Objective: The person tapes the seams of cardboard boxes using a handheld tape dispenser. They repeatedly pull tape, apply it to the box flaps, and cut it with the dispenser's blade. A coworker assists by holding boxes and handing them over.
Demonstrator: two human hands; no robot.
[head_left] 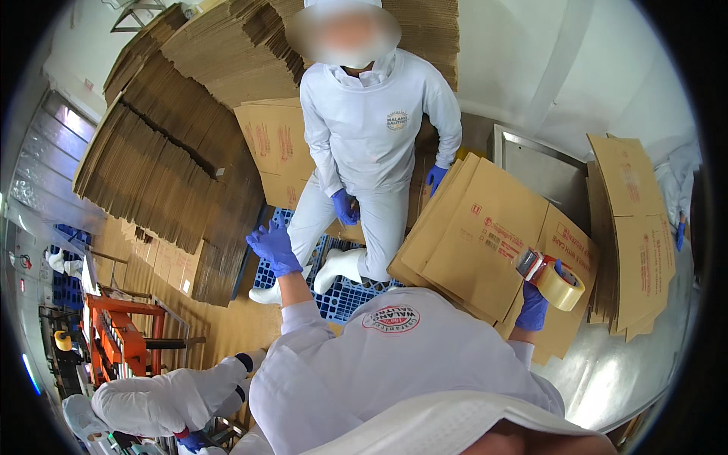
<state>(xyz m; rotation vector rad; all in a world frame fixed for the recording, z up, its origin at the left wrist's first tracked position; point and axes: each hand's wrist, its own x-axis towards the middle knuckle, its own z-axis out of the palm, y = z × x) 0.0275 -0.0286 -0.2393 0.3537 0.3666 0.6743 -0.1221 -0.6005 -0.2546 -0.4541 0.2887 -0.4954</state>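
Note:
My left hand [274,249], in a blue glove, reaches out left of my chest with its fingers spread and nothing in it. Wrapped round a tape dispenser [533,265] is my right hand [532,309], also blue-gloved. A wide roll of clear yellowish tape [563,288] sits on the dispenser. Behind and beside it lean flattened cardboard boxes [478,227] with red print, stacked at a tilt on a metal table [599,379]. My right fingers are partly hidden by the roll.
A co-worker in white [379,129] faces me on a blue plastic pallet [345,299]. Tall stacks of flat cartons [144,174] stand at the left. More folded cartons [633,227] lean at the right. An orange machine [121,334] and a bending person [167,398] are at lower left.

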